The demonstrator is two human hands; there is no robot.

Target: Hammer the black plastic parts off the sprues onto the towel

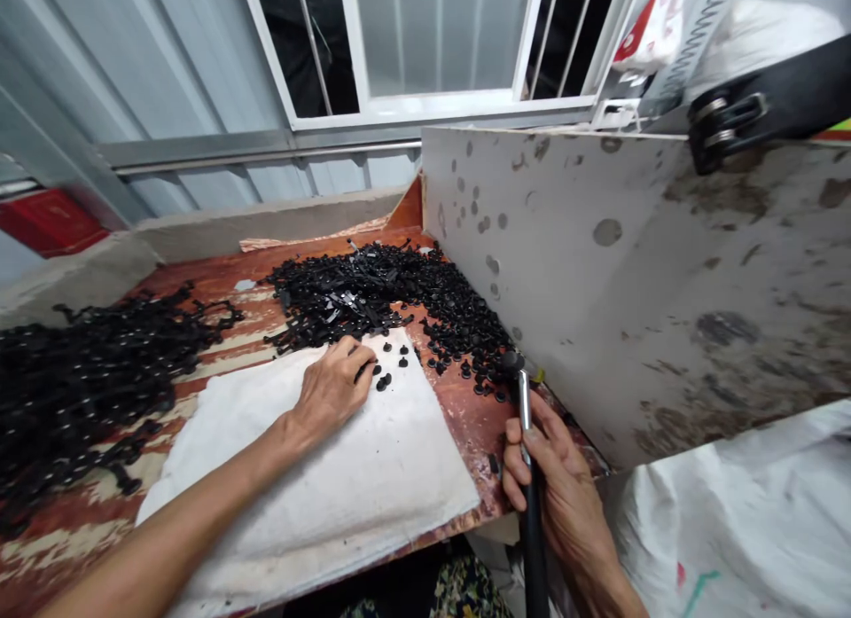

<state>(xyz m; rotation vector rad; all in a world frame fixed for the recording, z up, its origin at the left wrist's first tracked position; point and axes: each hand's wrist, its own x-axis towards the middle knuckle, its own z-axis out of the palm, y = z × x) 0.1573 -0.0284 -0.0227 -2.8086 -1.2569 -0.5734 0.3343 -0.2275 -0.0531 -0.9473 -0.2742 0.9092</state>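
My right hand (551, 476) is wrapped round a hammer (525, 405) with a bright metal shaft and a black grip, its dark head pointing up and away. On the white cloth (399, 476) rests my left hand (336, 383), fingers curled and closed, with a small black part (363, 370) showing at the fingertips. Several small black round-headed pieces (384, 382) lie loose on the cloth just right of those fingers. Beyond the cloth a heap of black plastic pieces (352, 285) spreads over the table, trailing right toward the hammer head.
A larger pile of black branching parts (73, 379) covers the left of the worn red-brown table (230, 339). An upright stained grey board (572, 263) bounds the right side. White sacking (745, 520) bulges at lower right. A black clamp-like object (745, 113) juts in at upper right.
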